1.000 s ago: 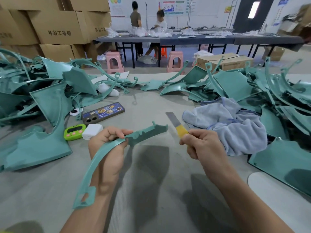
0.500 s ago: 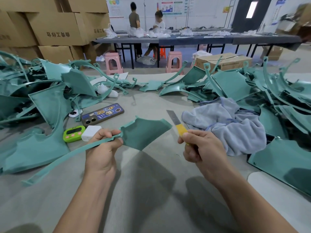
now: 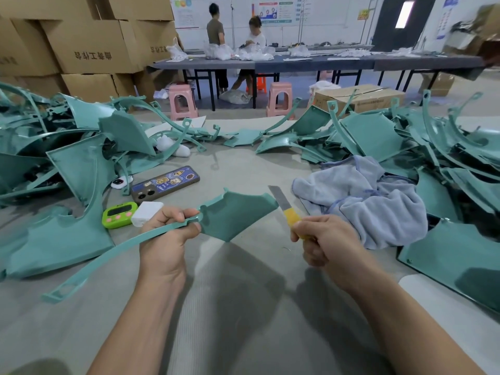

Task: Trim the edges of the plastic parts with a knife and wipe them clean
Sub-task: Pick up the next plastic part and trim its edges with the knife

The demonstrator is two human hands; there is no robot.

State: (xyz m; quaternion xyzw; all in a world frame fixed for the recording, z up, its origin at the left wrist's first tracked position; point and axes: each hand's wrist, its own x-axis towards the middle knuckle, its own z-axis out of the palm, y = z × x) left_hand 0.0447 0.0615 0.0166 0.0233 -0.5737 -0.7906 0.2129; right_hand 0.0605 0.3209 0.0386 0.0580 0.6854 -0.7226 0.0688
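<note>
My left hand (image 3: 167, 239) grips a teal plastic part (image 3: 232, 215) where its broad panel meets a long curved strip that runs down to the left. The panel's flat face is turned up toward me, above the grey work surface. My right hand (image 3: 322, 239) holds a knife (image 3: 284, 205) by its yellow handle, blade pointing up and away. The blade tip sits just right of the panel's right corner, apart from it. A crumpled light blue cloth (image 3: 365, 201) lies to the right of the knife.
Heaps of teal parts lie at the left (image 3: 67, 169) and right (image 3: 405, 142). A phone (image 3: 165, 184), a green timer (image 3: 119, 214) and a white block (image 3: 147, 212) lie left of my left hand. Cardboard boxes (image 3: 89, 50), pink stools and two people at a long table stand behind.
My left hand has turned the part from edge-on to its broad face up, and its long strip has swung out to the left. My right hand with the knife has barely moved.
</note>
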